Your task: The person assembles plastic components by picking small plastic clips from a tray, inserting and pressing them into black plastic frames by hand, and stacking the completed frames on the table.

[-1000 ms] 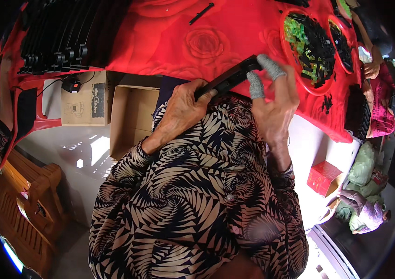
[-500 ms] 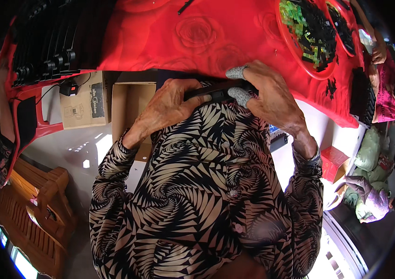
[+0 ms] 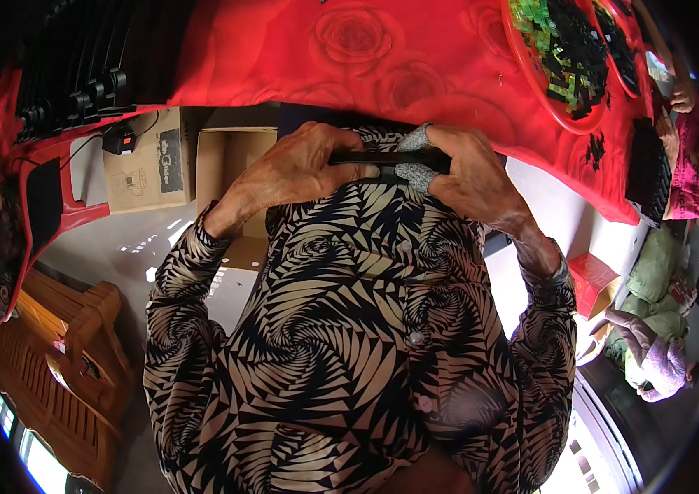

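Note:
My left hand [image 3: 300,169] and my right hand [image 3: 477,177] hold a long, dark, narrow piece [image 3: 386,159] between them, level, just off the near edge of the table. The left thumb and fingers close on its left end. On the right, grey fabric finger covers [image 3: 417,176] wrap my thumb and a finger, which pinch the other end. Most of the piece is hidden by the hands, so its exact kind cannot be made out.
A red rose-patterned tablecloth [image 3: 349,82] covers the table. Long black parts [image 3: 77,78] lie stacked at the far left; a red basin [image 3: 586,125] of small green and black pieces stands far right. Cardboard boxes [image 3: 147,177] and a wooden chair [image 3: 61,370] are left. Other people's arms show at both sides.
The dark piece now lies more level between my hands, and both hands have come slightly lower. The view has shifted a little, moving the table's things upward.

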Demonstrator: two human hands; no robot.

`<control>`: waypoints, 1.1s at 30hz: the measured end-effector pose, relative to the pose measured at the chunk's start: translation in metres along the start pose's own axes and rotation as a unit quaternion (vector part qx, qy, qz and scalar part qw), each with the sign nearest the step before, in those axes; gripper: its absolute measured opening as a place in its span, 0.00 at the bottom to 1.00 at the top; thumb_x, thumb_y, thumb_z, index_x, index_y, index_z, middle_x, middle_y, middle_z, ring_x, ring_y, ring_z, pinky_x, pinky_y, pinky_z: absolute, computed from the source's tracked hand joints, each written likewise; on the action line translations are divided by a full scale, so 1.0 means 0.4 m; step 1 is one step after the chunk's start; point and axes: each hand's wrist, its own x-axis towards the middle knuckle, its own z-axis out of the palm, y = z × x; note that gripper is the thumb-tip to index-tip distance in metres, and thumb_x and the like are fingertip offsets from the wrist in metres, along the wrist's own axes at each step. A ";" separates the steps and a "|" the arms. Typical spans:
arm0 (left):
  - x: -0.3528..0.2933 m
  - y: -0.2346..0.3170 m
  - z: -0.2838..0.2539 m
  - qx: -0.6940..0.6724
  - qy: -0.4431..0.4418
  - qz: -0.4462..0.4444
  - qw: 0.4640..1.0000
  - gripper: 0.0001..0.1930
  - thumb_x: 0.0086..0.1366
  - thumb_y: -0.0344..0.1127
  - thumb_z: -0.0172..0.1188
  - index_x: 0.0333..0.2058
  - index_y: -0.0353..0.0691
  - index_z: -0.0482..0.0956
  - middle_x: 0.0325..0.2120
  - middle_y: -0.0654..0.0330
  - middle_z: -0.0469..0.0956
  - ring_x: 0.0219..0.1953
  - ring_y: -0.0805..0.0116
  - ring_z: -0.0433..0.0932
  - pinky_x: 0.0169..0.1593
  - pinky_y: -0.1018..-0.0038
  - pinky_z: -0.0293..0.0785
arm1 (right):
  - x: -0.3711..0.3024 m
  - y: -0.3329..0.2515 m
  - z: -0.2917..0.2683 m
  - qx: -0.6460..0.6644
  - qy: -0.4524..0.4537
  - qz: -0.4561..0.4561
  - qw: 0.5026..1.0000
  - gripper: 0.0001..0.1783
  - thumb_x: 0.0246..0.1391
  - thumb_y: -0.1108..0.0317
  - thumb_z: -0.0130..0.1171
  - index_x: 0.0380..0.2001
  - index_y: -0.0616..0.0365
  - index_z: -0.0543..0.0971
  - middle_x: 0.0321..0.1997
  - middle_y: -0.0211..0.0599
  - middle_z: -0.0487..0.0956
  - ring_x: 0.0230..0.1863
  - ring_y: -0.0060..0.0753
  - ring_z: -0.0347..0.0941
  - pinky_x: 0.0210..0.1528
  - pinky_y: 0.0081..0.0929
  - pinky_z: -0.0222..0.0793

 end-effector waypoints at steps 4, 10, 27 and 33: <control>-0.002 0.024 -0.010 0.007 -0.007 0.003 1.000 0.23 0.61 0.53 0.66 0.39 0.35 0.82 0.22 0.52 0.76 0.30 0.60 0.76 0.36 0.63 0.70 | -0.008 0.004 0.014 -0.017 0.026 -0.008 0.999 0.11 0.41 0.74 0.56 0.30 0.66 0.71 0.22 0.48 0.69 0.27 0.54 0.64 0.38 0.45 0.60; -0.011 0.015 0.010 0.044 0.010 0.028 0.999 0.22 0.62 0.52 0.65 0.39 0.36 0.82 0.18 0.54 0.72 0.28 0.58 0.75 0.37 0.63 0.69 | -0.017 0.012 0.033 0.002 0.014 0.015 1.000 0.11 0.41 0.72 0.56 0.29 0.65 0.70 0.24 0.48 0.69 0.29 0.55 0.64 0.40 0.47 0.60; -0.005 0.011 0.008 0.123 -0.010 0.082 0.989 0.22 0.64 0.53 0.61 0.47 0.41 0.81 0.30 0.51 0.80 0.40 0.54 0.77 0.47 0.61 0.71 | -0.008 -0.001 0.016 -0.014 0.017 -0.043 0.999 0.08 0.37 0.76 0.55 0.23 0.68 0.68 0.23 0.55 0.70 0.26 0.60 0.68 0.32 0.48 0.62; -0.013 0.034 0.000 0.185 -0.032 0.080 0.979 0.23 0.66 0.52 0.59 0.51 0.42 0.78 0.36 0.53 0.80 0.43 0.55 0.76 0.49 0.61 0.72 | 0.003 -0.011 0.016 0.007 -0.018 -0.019 1.000 0.07 0.37 0.78 0.55 0.23 0.69 0.69 0.21 0.56 0.72 0.24 0.61 0.69 0.29 0.49 0.64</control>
